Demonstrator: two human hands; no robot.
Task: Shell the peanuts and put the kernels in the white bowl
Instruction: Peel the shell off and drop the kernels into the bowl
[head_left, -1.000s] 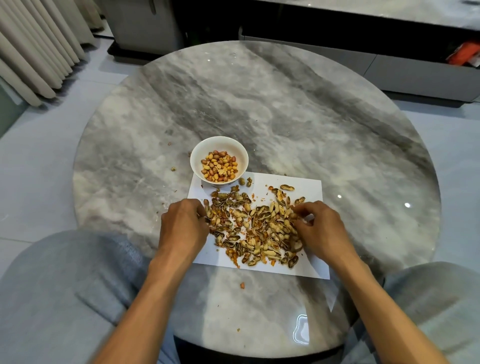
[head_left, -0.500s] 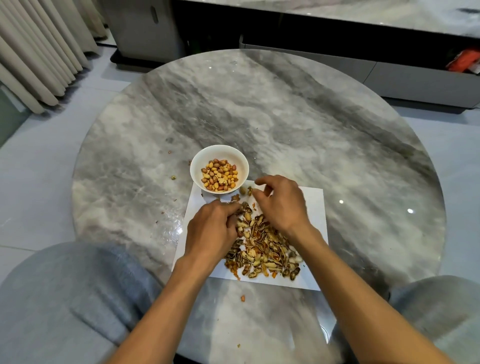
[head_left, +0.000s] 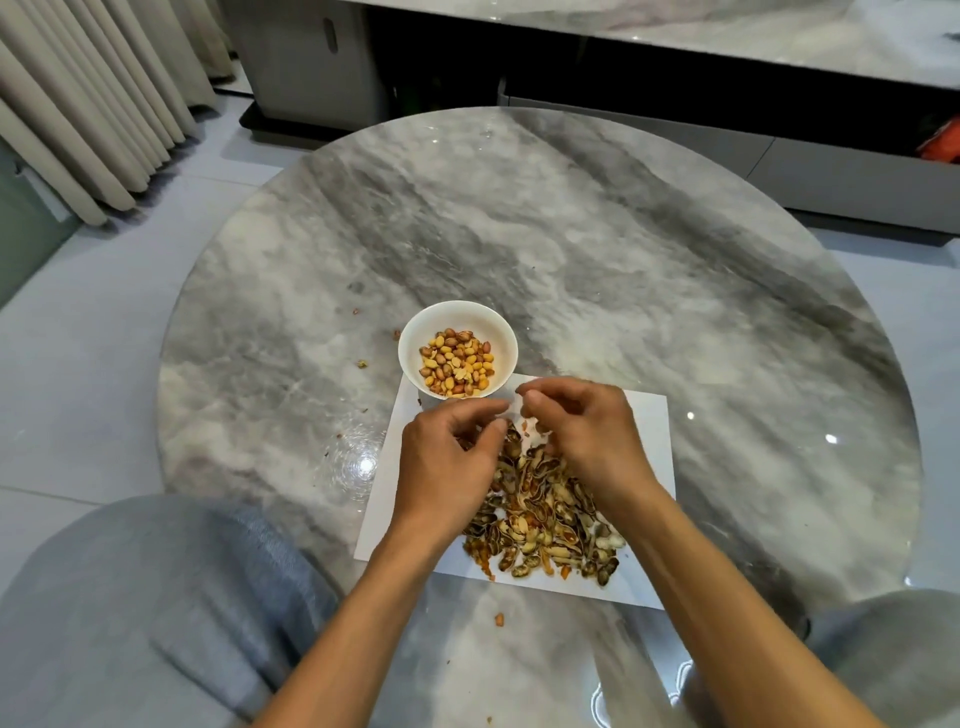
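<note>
The white bowl holds several shelled kernels and stands at the far left corner of a white paper sheet. A heap of empty peanut shells covers the middle of the sheet. Both hands hover over the sheet's far edge, just in front of the bowl, with fingertips nearly meeting. My right hand has its fingers curled and pinches a small piece, seemingly a peanut, mostly hidden by the fingers. My left hand has thumb and fingers curled toward it; whether it holds anything is hidden.
The round grey marble table carries scattered crumbs at the left and one near its front edge. My knees in grey trousers flank the table's near edge. A low cabinet stands behind, curtains at the far left.
Both hands left the sides of the shell heap and came together at the sheet's far edge by the bowl. The right hand reached the loose peanuts there, then curled.
</note>
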